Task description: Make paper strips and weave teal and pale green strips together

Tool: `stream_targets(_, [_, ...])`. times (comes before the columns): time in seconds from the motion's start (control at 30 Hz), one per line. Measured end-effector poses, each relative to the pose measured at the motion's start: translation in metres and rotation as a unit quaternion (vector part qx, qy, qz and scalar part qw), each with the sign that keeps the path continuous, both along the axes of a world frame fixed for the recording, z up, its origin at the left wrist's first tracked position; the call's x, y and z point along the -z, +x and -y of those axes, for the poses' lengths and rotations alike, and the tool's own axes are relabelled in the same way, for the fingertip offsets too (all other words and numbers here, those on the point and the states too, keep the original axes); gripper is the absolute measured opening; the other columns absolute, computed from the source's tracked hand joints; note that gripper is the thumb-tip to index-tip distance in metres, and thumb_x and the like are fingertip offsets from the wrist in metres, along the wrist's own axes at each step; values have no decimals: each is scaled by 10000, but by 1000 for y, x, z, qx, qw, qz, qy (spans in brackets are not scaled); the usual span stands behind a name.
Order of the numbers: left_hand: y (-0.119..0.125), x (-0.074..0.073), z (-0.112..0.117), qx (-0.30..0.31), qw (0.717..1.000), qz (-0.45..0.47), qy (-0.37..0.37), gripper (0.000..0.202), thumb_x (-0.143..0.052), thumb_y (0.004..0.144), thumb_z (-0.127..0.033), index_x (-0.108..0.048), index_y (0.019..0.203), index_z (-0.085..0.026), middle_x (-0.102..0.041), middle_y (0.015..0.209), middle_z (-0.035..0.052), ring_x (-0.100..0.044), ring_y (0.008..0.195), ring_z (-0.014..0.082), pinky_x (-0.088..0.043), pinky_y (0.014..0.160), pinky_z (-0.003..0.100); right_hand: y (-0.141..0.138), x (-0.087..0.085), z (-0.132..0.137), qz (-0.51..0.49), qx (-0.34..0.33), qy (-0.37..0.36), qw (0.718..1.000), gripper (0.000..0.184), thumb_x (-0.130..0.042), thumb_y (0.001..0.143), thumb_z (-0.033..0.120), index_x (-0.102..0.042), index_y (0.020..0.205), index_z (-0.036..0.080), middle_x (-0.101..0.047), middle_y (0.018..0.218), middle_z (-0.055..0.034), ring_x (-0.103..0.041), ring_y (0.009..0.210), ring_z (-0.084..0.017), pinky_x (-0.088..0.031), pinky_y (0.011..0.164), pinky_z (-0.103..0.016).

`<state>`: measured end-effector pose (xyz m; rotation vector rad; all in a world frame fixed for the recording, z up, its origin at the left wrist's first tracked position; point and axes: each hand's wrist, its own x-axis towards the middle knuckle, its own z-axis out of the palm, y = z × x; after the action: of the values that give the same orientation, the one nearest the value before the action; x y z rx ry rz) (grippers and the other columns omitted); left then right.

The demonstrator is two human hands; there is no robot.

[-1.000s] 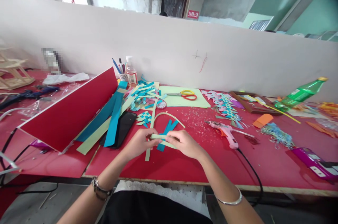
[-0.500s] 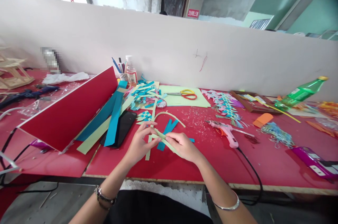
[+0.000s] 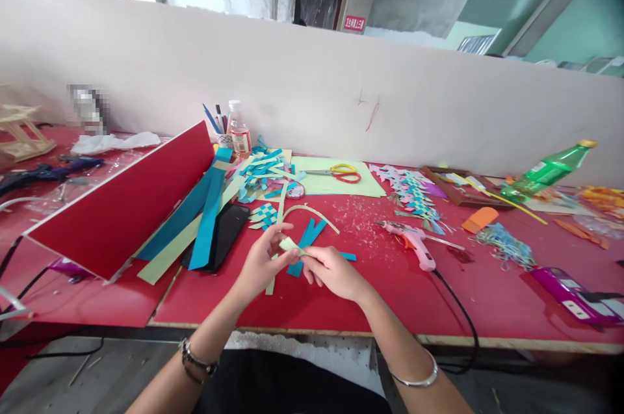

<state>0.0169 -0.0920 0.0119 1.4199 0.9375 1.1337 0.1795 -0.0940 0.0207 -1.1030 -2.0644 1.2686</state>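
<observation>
My left hand (image 3: 260,262) and my right hand (image 3: 329,270) meet above the red table (image 3: 316,303), both pinching a short pale green paper strip (image 3: 291,245) between their fingertips. The strip is folded small between the hands. Under them lie blue paper strips (image 3: 305,240) and a long curved pale green strip (image 3: 312,211). A small blue and green woven piece (image 3: 264,214) rests just beyond my left hand.
A black phone (image 3: 221,238) lies under long blue and green strips (image 3: 205,212) to the left, beside a slanted red board (image 3: 121,206). Scissors (image 3: 341,173) rest on a green sheet; a pink glue gun (image 3: 414,242) with its cord lies right. A green bottle (image 3: 548,171) lies far right.
The pale green strip was long and level between my hands; it now shows only as a short folded end. Both hands have drawn closer together.
</observation>
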Motion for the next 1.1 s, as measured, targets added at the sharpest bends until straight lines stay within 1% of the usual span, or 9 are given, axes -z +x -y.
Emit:
stream_targets(0.03, [-1,-2,0,10,1000,-10,-8,286,-532,733,-298,-480,982,-168,-539,686,-18,-538,624,113,-428,594,221,0,0,0,1,-4,-17,1000,347,-305,863,386,-494,686,155,-486,528,30,-421,433,-57,-327,460,-181])
stream_targets(0.1, [-3,-6,1,8,999,-45,-1,191,-509,745,-313,-563,803,-139,-547,637,-7,-518,607,110,-410,584,208,1,-1,-1,6,-4,-35,999,366,-306,858,407,-504,687,150,-477,515,34,-386,398,-46,-308,431,-176])
stream_targets(0.17, [-5,-8,1,-7,997,-76,19,217,-505,746,-315,-579,659,-131,-548,596,-5,-495,589,103,-390,571,194,1,-2,-2,4,-6,-40,999,371,-317,852,417,-513,690,146,-456,488,40,-376,399,-45,-301,433,-175])
stream_targets(0.2, [-6,-8,1,-15,996,-83,27,224,-511,742,-313,-582,631,-131,-550,586,-6,-488,581,100,-383,566,189,1,-3,-2,0,-9,-43,999,363,-327,849,419,-520,712,145,-440,470,46,-374,402,-47,-297,435,-176])
stream_targets(0.37, [-9,-6,-1,-28,996,-86,4,217,-546,715,-326,-609,646,-130,-567,564,-7,-480,540,95,-367,527,184,3,-1,-4,-29,-18,-66,997,320,-410,810,432,-530,837,136,-388,427,72,-354,391,-53,-258,408,-180])
stream_targets(0.53, [-10,-9,-2,-63,995,-76,-19,235,-546,708,-347,-616,655,-129,-552,540,-13,-475,518,92,-364,507,181,5,0,-5,-27,-8,-62,998,347,-388,821,425,-562,865,128,-393,412,70,-351,385,-54,-278,425,-184])
stream_targets(0.83, [-18,-8,-4,-99,990,-104,-15,247,-567,689,-362,-628,639,-128,-545,509,-13,-480,517,99,-368,515,188,7,-3,-4,-16,8,-53,998,286,-461,790,394,-572,870,143,-433,433,61,-388,405,-59,-295,442,-185])
stream_targets(1.0, [-25,-6,-5,-136,985,-101,-24,263,-562,692,-384,-626,636,-136,-556,521,-14,-491,533,102,-373,541,190,16,-2,-4,-21,37,-41,998,289,-458,786,410,-566,801,142,-392,426,69,-341,389,-52,-254,410,-183])
stream_targets(1.1, [-28,-6,-5,-159,981,-105,-17,280,-543,706,-386,-612,597,-138,-534,482,-20,-486,530,103,-365,548,190,23,0,-5,-26,55,-31,998,311,-436,795,412,-578,777,136,-392,412,66,-331,378,-48,-245,400,-180])
